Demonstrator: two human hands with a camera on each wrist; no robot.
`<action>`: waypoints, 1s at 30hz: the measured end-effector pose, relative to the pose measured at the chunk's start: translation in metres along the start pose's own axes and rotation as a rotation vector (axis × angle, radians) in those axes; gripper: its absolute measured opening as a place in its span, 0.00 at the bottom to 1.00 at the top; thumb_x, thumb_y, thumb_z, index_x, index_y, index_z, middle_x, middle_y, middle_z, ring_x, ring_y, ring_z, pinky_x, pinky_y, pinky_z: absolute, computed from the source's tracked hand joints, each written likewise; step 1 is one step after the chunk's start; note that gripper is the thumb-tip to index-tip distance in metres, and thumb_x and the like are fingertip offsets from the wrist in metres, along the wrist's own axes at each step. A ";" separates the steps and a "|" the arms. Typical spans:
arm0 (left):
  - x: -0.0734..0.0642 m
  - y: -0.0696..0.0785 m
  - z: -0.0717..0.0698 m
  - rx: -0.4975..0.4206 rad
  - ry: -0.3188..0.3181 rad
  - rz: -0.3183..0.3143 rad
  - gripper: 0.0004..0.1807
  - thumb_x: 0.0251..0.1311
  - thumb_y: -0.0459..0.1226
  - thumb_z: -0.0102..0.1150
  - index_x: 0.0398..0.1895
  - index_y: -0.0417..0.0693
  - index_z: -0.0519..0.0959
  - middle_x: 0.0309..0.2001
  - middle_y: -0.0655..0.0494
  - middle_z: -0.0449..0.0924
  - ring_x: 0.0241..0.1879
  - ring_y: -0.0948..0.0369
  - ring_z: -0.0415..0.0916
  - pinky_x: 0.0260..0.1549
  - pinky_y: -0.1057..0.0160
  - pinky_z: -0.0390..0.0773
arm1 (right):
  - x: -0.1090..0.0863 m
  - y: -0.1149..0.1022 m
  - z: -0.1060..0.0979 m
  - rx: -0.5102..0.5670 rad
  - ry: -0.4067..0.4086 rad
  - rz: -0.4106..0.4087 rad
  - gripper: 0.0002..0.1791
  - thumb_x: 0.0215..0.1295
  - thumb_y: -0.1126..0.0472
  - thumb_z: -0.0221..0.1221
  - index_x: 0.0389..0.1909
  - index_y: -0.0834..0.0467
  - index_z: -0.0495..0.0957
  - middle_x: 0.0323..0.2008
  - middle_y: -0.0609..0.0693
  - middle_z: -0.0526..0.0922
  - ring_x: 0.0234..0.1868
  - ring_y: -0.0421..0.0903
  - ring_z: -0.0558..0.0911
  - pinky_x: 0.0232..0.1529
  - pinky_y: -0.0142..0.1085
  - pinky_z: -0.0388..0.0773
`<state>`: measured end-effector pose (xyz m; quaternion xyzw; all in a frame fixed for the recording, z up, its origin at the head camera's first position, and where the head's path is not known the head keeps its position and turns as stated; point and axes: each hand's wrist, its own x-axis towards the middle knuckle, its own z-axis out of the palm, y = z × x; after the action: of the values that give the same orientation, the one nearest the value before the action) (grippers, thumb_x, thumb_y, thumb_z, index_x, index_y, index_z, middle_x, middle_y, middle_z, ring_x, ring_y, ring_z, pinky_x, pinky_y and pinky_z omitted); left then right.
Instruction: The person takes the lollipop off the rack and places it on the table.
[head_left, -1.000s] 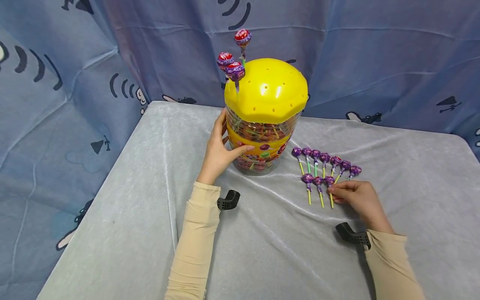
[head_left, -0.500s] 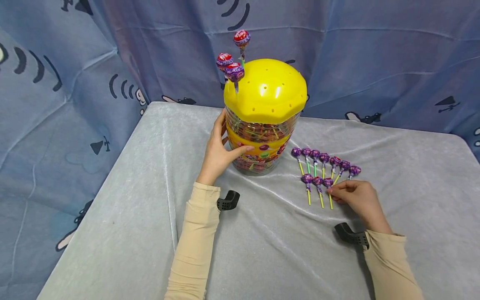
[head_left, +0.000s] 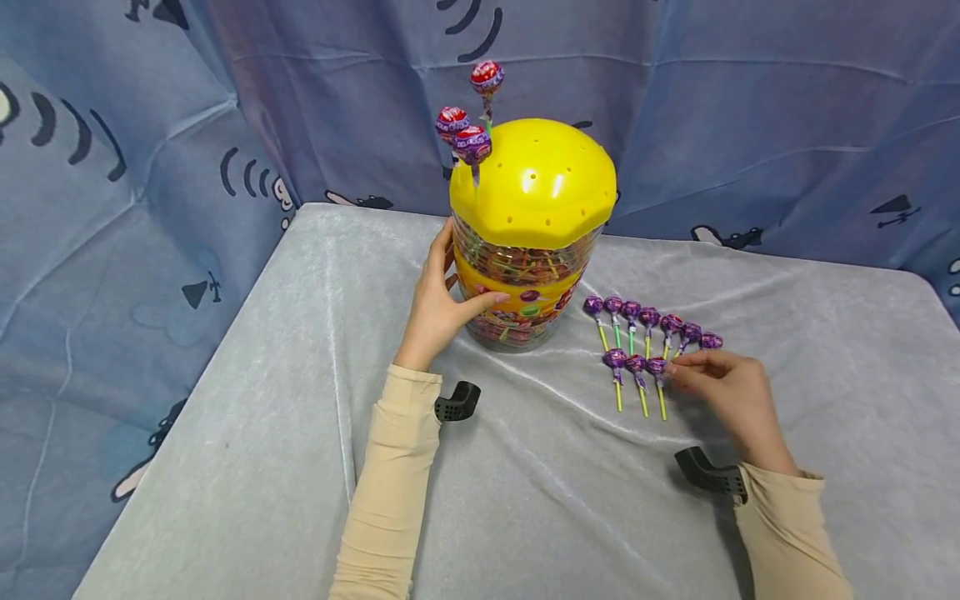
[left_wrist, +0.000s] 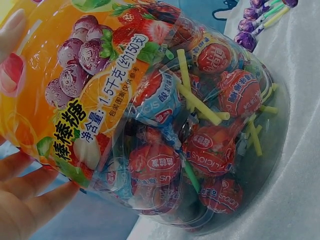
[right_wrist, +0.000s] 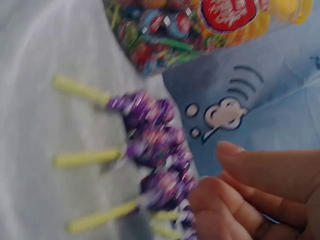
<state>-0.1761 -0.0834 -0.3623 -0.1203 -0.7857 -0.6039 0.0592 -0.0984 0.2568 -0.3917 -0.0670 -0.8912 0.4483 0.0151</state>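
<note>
A large clear jar of lollipops with a yellow lid stands upright on the table. My left hand grips its left side, thumb across the front label and fingers around the far side; the left wrist view shows the label and wrapped lollipops inside. Three lollipops stick up from the lid's left edge. Right of the jar, purple-wrapped lollipops lie in two rows. My right hand hovers by the right end of the front row, beside its last lollipop. In the right wrist view, thumb and fingers are apart with nothing between them.
The back row of several lollipops lies behind the front row, its right end partly covered by the right hand. A grey velvety cloth covers the table. A blue patterned curtain hangs behind and at the left.
My right hand has let go of the last front-row lollipop and shifted slightly up and right. That lollipop stays lying in its row. The left hand and jar have not moved.
</note>
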 end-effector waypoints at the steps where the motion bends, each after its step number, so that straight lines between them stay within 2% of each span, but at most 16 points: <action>1: 0.000 0.000 0.000 -0.001 -0.001 0.002 0.57 0.48 0.40 0.72 0.75 0.56 0.43 0.72 0.54 0.50 0.69 0.59 0.52 0.63 0.57 0.62 | 0.000 -0.003 0.000 0.035 0.009 -0.003 0.17 0.60 0.61 0.64 0.41 0.73 0.79 0.24 0.36 0.83 0.25 0.35 0.82 0.26 0.27 0.78; 4: 0.000 0.001 0.001 -0.001 -0.002 0.002 0.57 0.48 0.40 0.72 0.75 0.56 0.43 0.72 0.55 0.49 0.69 0.59 0.52 0.63 0.56 0.62 | -0.002 -0.014 0.000 0.129 0.034 -0.015 0.18 0.60 0.61 0.64 0.44 0.72 0.79 0.26 0.35 0.83 0.28 0.35 0.83 0.30 0.24 0.78; 9: 0.001 0.001 0.002 0.003 -0.001 0.001 0.57 0.49 0.40 0.72 0.75 0.56 0.43 0.72 0.55 0.49 0.69 0.59 0.52 0.63 0.56 0.62 | -0.004 -0.041 0.003 0.347 0.079 -0.031 0.16 0.57 0.63 0.67 0.44 0.67 0.81 0.33 0.41 0.85 0.32 0.37 0.83 0.35 0.23 0.78; 11: 0.001 0.000 0.003 0.006 -0.002 -0.001 0.56 0.49 0.40 0.72 0.75 0.56 0.43 0.72 0.55 0.49 0.69 0.59 0.52 0.63 0.56 0.62 | -0.005 -0.053 0.005 0.457 0.100 -0.066 0.16 0.54 0.66 0.67 0.43 0.68 0.81 0.34 0.44 0.85 0.33 0.38 0.83 0.35 0.24 0.78; 15: 0.000 0.000 0.003 0.006 -0.001 -0.007 0.56 0.49 0.40 0.72 0.76 0.55 0.43 0.73 0.55 0.49 0.69 0.59 0.52 0.63 0.56 0.62 | -0.004 -0.077 0.012 0.573 0.118 -0.155 0.14 0.53 0.70 0.67 0.42 0.69 0.82 0.33 0.48 0.85 0.34 0.41 0.83 0.36 0.26 0.79; 21: -0.001 0.000 0.001 0.007 0.005 -0.007 0.57 0.49 0.40 0.72 0.76 0.54 0.43 0.73 0.54 0.49 0.69 0.58 0.52 0.63 0.56 0.62 | 0.000 -0.114 0.022 0.639 0.121 -0.247 0.14 0.53 0.71 0.67 0.41 0.70 0.82 0.34 0.51 0.85 0.36 0.44 0.84 0.41 0.28 0.79; 30: 0.000 0.000 0.000 0.009 0.002 -0.006 0.56 0.50 0.40 0.72 0.76 0.55 0.43 0.73 0.54 0.48 0.69 0.58 0.52 0.63 0.56 0.63 | 0.003 -0.160 0.033 0.713 0.070 -0.385 0.12 0.53 0.72 0.66 0.40 0.69 0.82 0.36 0.55 0.84 0.38 0.48 0.83 0.43 0.32 0.80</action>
<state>-0.1761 -0.0834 -0.3628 -0.1171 -0.7886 -0.6008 0.0586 -0.1210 0.1367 -0.2835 0.0951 -0.6750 0.7158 0.1514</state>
